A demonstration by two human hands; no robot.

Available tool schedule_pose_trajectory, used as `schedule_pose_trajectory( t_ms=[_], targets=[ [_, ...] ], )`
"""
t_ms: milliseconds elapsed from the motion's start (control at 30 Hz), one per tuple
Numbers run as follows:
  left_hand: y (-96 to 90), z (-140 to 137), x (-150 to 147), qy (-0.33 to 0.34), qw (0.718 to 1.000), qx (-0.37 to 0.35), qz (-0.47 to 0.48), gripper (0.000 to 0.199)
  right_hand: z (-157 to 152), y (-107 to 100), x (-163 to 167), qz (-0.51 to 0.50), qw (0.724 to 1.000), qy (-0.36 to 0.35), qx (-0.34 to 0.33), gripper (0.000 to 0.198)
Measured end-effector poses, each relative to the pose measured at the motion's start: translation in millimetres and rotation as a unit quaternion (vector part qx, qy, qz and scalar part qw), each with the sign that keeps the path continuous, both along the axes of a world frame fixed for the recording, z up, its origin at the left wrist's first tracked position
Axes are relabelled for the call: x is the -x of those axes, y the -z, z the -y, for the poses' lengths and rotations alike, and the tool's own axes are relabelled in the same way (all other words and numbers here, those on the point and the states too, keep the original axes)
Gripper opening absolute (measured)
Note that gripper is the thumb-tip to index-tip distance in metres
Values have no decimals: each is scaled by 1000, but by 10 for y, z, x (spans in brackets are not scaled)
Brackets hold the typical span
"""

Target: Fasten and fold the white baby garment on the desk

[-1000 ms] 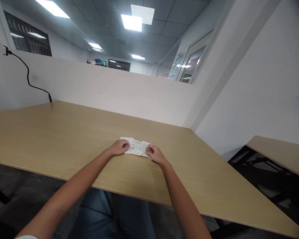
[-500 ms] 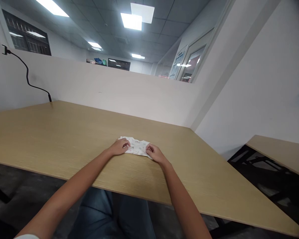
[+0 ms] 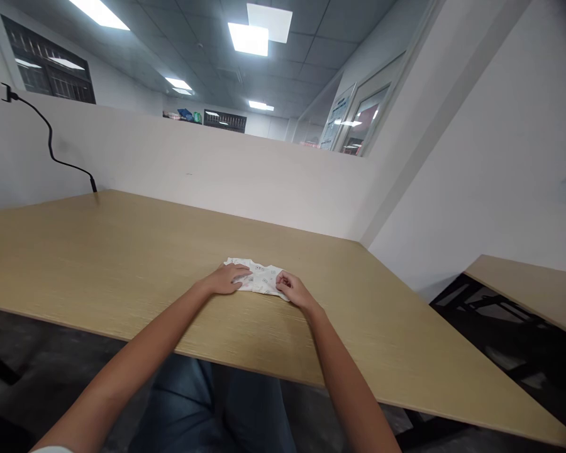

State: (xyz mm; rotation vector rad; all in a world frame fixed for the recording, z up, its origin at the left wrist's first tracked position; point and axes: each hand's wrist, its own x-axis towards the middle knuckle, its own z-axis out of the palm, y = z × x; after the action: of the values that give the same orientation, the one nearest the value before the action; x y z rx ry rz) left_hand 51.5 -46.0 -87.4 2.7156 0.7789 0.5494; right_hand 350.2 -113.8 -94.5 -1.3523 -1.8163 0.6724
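A small white garment (image 3: 263, 278) with a fine print lies flat and folded on the wooden table (image 3: 136, 251), a shallow notch in its far edge. My left hand (image 3: 226, 279) rests on the garment's left part, its fingers stretched out over the fabric and covering some of it. At the opposite end, my right hand (image 3: 293, 289) has its fingers curled together on the garment's right edge, pinching the cloth there. Part of that edge is hidden beneath the fingers.
A low white partition (image 3: 226, 170) runs along the table's far side. At the far left, a black gooseneck holder (image 3: 51, 135) rises from the table edge. Another table (image 3: 523, 283) stands to the right, beyond a gap.
My left hand's fingers have uncurled and now extend flat across the garment toward its middle. My right hand and the garment have stayed in place.
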Motion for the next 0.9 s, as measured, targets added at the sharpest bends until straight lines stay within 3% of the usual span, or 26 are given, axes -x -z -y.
schedule_pose_trajectory(
  t_ms=[267,600,900],
  targets=[
    [-87,108,-39,-44,997,-18,-53,54,12,-27,-1,-19,1000,-7,11,12],
    [-52,198,-172,-16,995,-23,-96,70,29,-30,12,-20,1000,-3,5,15],
    [-107,270,-195,-5,998,-24,-50,53,53,-27,29,-61,995,45,62,37]
  ],
)
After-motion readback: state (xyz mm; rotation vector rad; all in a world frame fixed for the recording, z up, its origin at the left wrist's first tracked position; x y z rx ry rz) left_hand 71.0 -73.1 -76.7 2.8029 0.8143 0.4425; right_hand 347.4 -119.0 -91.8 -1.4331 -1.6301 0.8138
